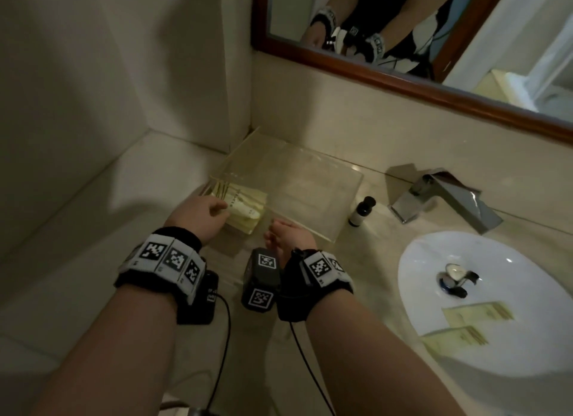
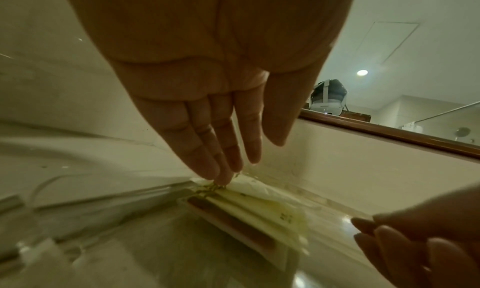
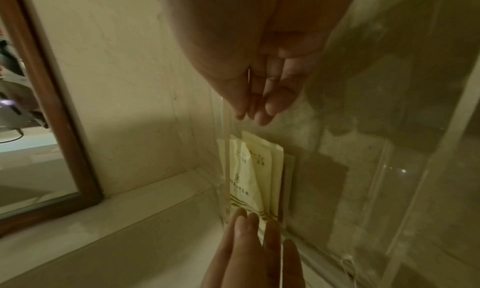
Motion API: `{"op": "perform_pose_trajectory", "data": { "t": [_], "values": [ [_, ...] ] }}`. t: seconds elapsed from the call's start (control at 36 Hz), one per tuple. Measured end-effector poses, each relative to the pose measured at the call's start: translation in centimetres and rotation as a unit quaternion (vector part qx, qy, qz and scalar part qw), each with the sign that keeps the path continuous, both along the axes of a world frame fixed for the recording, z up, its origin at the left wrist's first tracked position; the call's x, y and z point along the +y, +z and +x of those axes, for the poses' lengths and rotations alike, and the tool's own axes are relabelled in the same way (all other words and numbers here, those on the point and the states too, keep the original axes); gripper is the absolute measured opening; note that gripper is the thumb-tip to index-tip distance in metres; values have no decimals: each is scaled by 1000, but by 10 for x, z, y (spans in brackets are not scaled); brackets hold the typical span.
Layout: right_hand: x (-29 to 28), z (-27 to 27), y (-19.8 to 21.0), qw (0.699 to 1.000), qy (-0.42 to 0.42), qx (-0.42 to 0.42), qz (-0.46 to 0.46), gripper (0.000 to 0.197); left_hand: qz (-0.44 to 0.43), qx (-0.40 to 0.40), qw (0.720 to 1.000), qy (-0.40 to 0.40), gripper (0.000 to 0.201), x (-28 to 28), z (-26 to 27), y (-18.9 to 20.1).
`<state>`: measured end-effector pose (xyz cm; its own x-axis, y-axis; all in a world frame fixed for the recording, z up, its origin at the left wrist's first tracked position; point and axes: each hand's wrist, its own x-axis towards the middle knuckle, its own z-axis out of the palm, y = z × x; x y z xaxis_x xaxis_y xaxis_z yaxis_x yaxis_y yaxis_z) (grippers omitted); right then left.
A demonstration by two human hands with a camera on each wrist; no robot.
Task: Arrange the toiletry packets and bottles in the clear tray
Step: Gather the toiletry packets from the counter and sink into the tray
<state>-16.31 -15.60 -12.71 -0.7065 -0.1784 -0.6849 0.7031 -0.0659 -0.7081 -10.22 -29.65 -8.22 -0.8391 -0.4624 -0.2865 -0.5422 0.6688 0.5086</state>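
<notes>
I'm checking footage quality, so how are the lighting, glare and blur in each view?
Head view: dim, yellowish, glare on the sink. Left wrist view: left hand close and soft, the tray smeared. Right wrist view: murky, packets legible, right hand blurred.

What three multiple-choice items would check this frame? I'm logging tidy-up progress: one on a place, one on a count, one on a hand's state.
1. Where is the small bottle?
A. in the sink
B. on the counter between the clear tray and the faucet
C. inside the tray

2. How many packets lie on the sink rim?
A. none
B. two
C. five

3. The left hand is
A. touching the stacked packets with straight fingers
B. gripping the bottle
C. resting in the sink

Key: 1 B, it stands outside the tray; 2 B, two show; 3 A, fingertips rest on the stack.
</notes>
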Motion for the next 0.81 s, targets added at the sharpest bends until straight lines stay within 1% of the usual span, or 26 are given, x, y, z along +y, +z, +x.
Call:
{"op": "perform_pose_trajectory", "data": {
  "t": [0.03, 0.08, 0.11, 0.17, 0.19, 0.25, 0.28, 0.33, 0.42, 0.47, 0.58, 0.64, 0.69, 0.72, 0.81],
  "values": [
    [3, 1, 4, 1000, 3, 0, -2, 25, 1, -3, 1000, -8, 37, 3, 0, -1],
    [5, 4, 10, 999, 29, 13, 11, 17, 10, -19, 999, -24, 39, 8, 0, -2],
    [5, 6, 13, 997, 57, 31, 36, 19, 17, -28, 999, -31, 40, 10, -1, -4],
    [5, 7, 16, 981, 136, 97, 100, 36, 30, -28, 998, -37, 43, 11, -3, -6],
    [5, 7, 19, 965, 180, 136, 132, 40, 32, -24, 998, -39, 44, 11, -3, -6],
    [6, 8, 24, 918, 266, 214, 202, 44, 23, -22, 998, -50, 45, 10, -5, -5],
    [6, 8, 26, 893, 299, 244, 231, 45, 17, -25, 998, -63, 46, 9, -6, -5],
    [3, 10, 26, 855, 345, 281, 266, 48, 0, -37, 995, -91, 47, 7, -9, -3],
    [-4, 12, 20, 814, 386, 304, 310, 51, -41, -72, 989, -121, 49, 1, -15, 1],
    [-6, 10, 18, 796, 402, 303, 335, 52, -54, -85, 986, -130, 51, -5, -20, 3],
    [-11, 2, 17, 740, 470, 294, 381, 63, -62, -116, 981, -142, 51, -12, -23, 3],
    [-13, 2, 17, 728, 481, 293, 390, 58, -60, -125, 979, -147, 48, -13, -23, 1],
    [-14, 2, 16, 706, 498, 299, 406, 55, -71, -133, 977, -154, 44, -15, -22, 0],
    [-14, 2, 15, 695, 505, 302, 413, 55, -77, -137, 975, -156, 43, -16, -22, -1],
    [-15, 2, 15, 677, 515, 311, 424, 56, -91, -147, 972, -160, 38, -17, -21, 0]
  ]
}}
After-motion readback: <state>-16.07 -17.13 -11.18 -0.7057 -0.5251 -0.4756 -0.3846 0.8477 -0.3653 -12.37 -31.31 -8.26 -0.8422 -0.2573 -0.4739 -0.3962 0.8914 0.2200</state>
